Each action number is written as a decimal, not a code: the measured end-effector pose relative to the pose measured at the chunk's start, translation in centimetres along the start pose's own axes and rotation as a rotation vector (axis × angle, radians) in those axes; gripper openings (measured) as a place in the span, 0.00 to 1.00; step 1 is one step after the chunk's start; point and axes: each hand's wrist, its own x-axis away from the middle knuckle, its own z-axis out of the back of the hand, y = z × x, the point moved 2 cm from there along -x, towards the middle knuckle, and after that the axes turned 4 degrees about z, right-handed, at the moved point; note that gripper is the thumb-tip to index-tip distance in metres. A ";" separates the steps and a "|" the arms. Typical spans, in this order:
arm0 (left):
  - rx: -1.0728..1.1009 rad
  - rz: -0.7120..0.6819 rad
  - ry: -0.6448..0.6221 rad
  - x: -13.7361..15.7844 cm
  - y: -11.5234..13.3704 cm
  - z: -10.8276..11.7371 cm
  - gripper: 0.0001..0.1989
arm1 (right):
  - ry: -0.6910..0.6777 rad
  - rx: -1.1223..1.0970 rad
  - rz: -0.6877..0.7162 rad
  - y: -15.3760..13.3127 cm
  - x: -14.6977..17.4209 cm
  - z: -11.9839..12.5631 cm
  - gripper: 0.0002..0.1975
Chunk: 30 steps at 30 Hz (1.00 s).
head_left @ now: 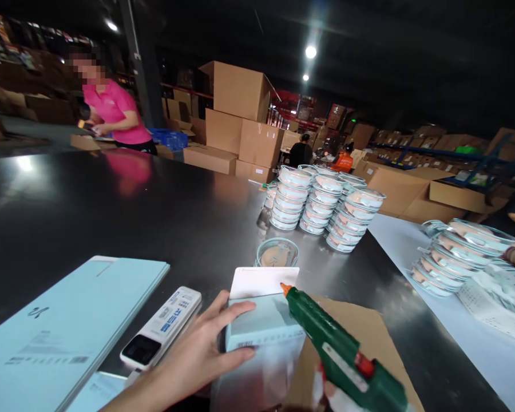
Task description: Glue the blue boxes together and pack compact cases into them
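At nine o'clock on the desk [68, 200], flat blue cartons [81, 315] lie beside a white device [165, 326], both to the left of the left hand [199, 346]. That hand would do well to hold the light-blue box [264, 321] square and still at six o'clock, fingertips clear of the upright white flap [257, 283] at the box's twelve o'clock edge; the orange nozzle [285, 289], probably hot, calls for a light, even pass along the flap. The left grip is spread only to the box's thickness, index finger over the top and thumb on the near face, clasping its left end. At five o'clock the right hand [338, 399], mostly cut off and blurred, seems curled round the handle of the green glue gun [330, 337]; whether it squeezes the trigger, I cannot tell.
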 end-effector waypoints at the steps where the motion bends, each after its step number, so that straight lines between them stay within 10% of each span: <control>1: 0.028 -0.018 -0.006 -0.1 -0.7 0.0 0.34 | -0.007 -0.111 -0.053 -0.1 -0.1 0.3 0.33; 6: 0.208 -0.253 -0.206 -0.7 -1.8 1.6 0.36 | 0.176 -0.822 -0.753 2.7 -0.6 1.8 0.23; 10: 0.217 -0.238 -0.322 -0.8 -1.2 2.8 0.36 | 0.091 -0.460 -0.892 4.5 -0.4 4.1 0.24; 14: 0.235 -0.235 -0.361 -0.9 -1.0 2.9 0.36 | 0.064 -0.277 -0.796 2.8 -0.7 5.2 0.19; 20: 0.310 -0.279 -0.294 -0.5 -2.1 1.2 0.29 | -0.346 -0.212 -0.112 -1.7 -2.5 -0.5 0.63; 25: 0.675 -0.392 0.029 0.5 -2.2 0.0 0.33 | -0.383 0.036 0.295 -2.2 -1.9 -1.7 0.45; 30: 0.356 -0.508 -0.186 0.5 -0.9 1.2 0.14 | -0.402 0.010 0.489 -4.9 -2.5 -2.6 0.40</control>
